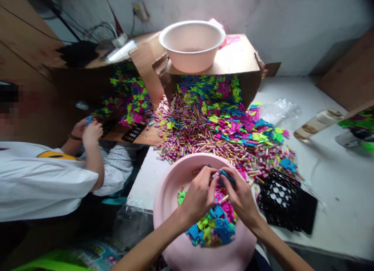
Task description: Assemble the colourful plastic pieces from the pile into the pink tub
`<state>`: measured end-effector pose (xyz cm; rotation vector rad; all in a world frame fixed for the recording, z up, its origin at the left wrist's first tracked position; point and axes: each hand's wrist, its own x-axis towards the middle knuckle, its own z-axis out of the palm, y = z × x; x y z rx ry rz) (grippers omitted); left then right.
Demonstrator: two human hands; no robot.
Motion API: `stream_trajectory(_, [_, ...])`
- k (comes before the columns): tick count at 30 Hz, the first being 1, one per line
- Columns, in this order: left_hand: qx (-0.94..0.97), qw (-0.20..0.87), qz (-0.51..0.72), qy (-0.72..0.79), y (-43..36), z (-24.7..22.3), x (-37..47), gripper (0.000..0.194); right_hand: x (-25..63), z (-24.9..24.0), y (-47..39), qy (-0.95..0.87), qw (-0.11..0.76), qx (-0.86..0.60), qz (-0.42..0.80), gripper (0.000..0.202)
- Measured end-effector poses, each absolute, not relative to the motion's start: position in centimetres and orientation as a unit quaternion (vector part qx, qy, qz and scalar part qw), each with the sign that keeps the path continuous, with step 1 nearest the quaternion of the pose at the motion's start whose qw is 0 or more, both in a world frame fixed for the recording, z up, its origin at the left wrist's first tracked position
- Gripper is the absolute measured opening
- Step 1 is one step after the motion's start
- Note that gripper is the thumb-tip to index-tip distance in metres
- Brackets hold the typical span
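Left fingers (pixel 212 190) pinch a slim pinkish cylinder (pixel 215 174), right fingers (pixel 229 190) a blue plastic piece (pixel 226 176).

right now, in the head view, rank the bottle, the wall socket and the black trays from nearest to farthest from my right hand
From your right hand:
1. Black trays, just to its right on the table
2. Bottle, farther off to the right
3. Wall socket, far back on the left, up on the wall
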<state>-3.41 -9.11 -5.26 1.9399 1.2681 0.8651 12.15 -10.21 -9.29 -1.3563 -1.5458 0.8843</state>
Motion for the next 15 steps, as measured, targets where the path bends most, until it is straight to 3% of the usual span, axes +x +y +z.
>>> stream_trajectory(5, [0.735,0.393,0.273,0.480,-8.5,-4.0,-4.8,0.013,12.8,-10.8,-10.5,-0.639,0.443,-0.526,0.344,0.024])
stream_trajectory(11, [0.796,0.249,0.261,0.485,-9.6,-5.4,-4.4,0.023,12.4,-12.6,-10.3,-0.623,0.444,-0.560,0.318,0.030])
stream_trajectory(15, [0.710,0.370,0.309,0.514,-9.5,-5.2,-4.2,0.018,12.3,-12.4,-10.5,-0.557,0.468,-0.569,0.382,0.036])
